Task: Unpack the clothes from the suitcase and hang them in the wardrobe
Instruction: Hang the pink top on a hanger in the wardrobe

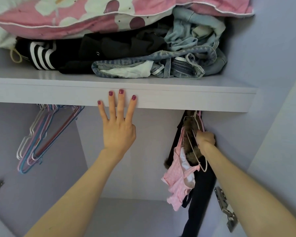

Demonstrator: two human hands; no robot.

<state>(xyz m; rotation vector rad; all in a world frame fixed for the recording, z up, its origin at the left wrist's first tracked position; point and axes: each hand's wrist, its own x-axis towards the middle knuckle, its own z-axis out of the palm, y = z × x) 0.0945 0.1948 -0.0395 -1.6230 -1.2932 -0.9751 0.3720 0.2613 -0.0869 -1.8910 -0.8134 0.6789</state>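
The front edge of the wardrobe shelf (178, 98) is pressed by the straight fingers of the left hand (119, 132), while a white hanger (192, 144) among the hung clothes (178, 182) (pink and dark, at the right) is gripped by the right hand (205, 140), its grip closed around the wire.

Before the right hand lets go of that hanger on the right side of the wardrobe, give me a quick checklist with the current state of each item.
1. Right hand grips the white hanger: ok.
2. Hanger hook seated on the rail: cannot tell, the shelf hides the top.
3. Pink garment hangs beside the hanger without dropping: ok, though which hanger carries it is unclear.
4. Left hand steady, straight fingers pressed on the shelf's front edge: ok.
5. Spare empty hangers available at the left for the next garment: ok.
6. Folded clothes on the shelf clear of its front edge: ok.
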